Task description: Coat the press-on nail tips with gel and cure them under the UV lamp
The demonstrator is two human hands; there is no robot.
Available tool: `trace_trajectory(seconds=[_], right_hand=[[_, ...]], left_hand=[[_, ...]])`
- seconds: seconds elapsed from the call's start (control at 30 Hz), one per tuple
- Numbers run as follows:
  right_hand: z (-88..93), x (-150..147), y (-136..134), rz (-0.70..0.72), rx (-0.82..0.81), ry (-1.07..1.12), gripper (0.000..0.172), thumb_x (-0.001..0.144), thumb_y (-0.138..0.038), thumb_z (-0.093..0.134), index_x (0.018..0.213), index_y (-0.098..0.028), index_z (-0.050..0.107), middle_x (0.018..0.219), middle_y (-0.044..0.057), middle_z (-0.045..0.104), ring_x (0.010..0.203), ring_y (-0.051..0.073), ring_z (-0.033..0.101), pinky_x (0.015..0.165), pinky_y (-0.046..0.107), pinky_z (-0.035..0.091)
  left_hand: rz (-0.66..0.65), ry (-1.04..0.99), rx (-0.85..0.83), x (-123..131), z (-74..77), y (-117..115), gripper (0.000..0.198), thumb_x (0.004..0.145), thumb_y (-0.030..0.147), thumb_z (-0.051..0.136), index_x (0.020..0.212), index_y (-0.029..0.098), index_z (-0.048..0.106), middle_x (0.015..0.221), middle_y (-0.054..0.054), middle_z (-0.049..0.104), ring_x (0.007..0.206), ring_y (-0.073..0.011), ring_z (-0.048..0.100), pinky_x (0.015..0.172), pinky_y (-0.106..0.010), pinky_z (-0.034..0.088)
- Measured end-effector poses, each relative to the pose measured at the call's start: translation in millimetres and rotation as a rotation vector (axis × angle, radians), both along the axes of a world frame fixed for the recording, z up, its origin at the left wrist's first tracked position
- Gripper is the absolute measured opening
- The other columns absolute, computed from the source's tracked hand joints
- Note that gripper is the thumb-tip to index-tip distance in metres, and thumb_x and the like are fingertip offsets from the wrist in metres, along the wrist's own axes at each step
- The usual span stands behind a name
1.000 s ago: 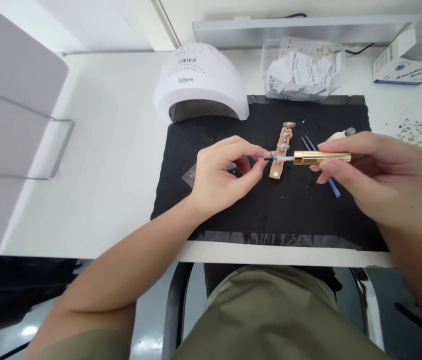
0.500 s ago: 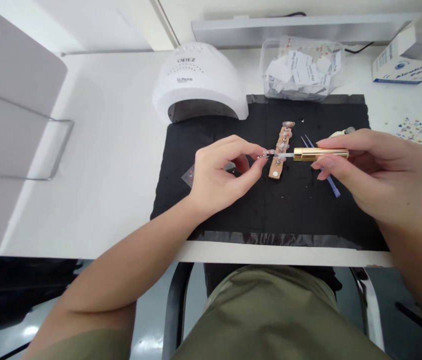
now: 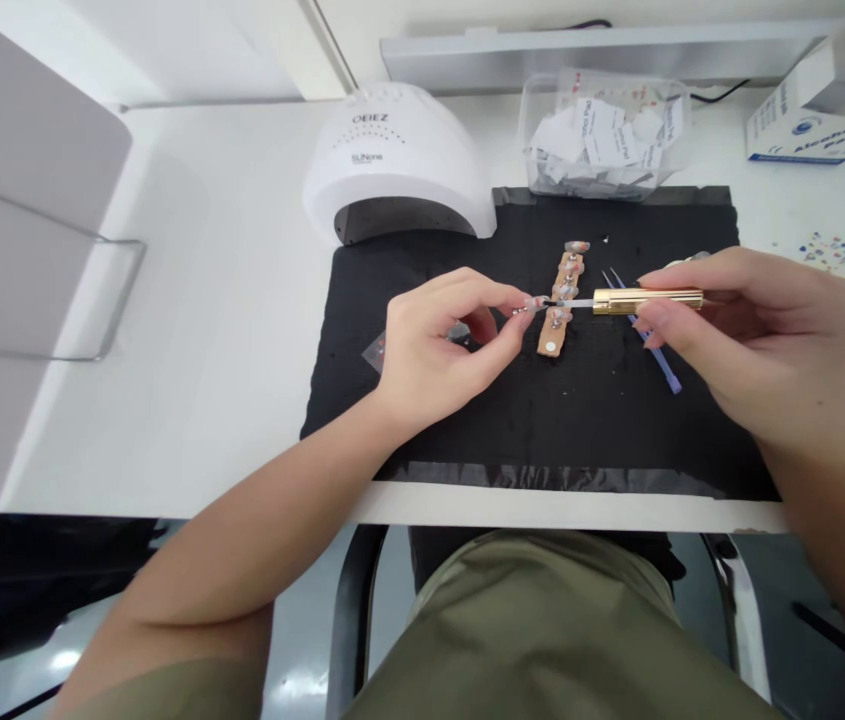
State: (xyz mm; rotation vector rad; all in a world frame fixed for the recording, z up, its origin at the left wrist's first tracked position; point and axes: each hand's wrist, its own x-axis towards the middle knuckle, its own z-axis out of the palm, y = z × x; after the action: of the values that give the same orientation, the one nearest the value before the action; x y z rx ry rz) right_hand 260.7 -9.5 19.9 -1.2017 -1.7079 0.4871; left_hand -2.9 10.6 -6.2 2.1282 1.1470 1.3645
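Between thumb and forefinger, my left hand pinches a small decorated false nail on a little metal holder. My right hand grips the gold handle of a nail polish brush, its thin pale stem pointing left. The dark brush tip is at the false nail; whether it touches cannot be made out. Behind the stem, a tan strip with several decorated nails on it lies on the black mat. Purple tweezers rest partly under my right hand. A pale bottle shows in part behind my right fingers.
A white nail lamp stands at the back. To its right are a clear tub of alcohol pad packets and an open alcohol pads box. Loose coloured gems lie at right. A clear packet sits beside my left hand.
My right hand and the brush have shifted slightly right and up. The brush tip has moved from the nail's near side toward its right end. My left hand keeps its pinch.
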Motion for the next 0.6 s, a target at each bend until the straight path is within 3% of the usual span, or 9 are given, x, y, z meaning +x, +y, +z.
trace_trajectory(seconds=[0.23, 0.6], right_hand=[[2.0, -2.1, 1.0, 0.006, 0.017, 0.005, 0.012, 0.095, -0.03, 0.085, 0.104, -0.039, 0.086, 0.092, -0.009, 0.083, 0.071, 0.012, 0.071, 0.064, 0.033, 0.063], [1.5, -0.1, 3.4, 0.023, 0.001, 0.048, 0.01, 0.094, -0.031, 0.086, 0.104, -0.034, 0.087, 0.089, -0.009, 0.084, 0.069, 0.009, 0.072, 0.065, 0.032, 0.063]], left_hand=[[-0.025, -0.014, 0.037, -0.3, 0.2, 0.2, 0.01, 0.101, 0.024, 0.08, 0.092, 0.021, 0.083, 0.081, 0.0, 0.08, 0.059, -0.0088, 0.062, 0.062, -0.025, 0.055], [-0.018, 0.0, 0.04, -0.4, -0.6, -0.3, 0.012, 0.102, 0.028, 0.08, 0.092, 0.021, 0.084, 0.081, 0.0, 0.08, 0.058, -0.0088, 0.062, 0.059, -0.025, 0.054]])
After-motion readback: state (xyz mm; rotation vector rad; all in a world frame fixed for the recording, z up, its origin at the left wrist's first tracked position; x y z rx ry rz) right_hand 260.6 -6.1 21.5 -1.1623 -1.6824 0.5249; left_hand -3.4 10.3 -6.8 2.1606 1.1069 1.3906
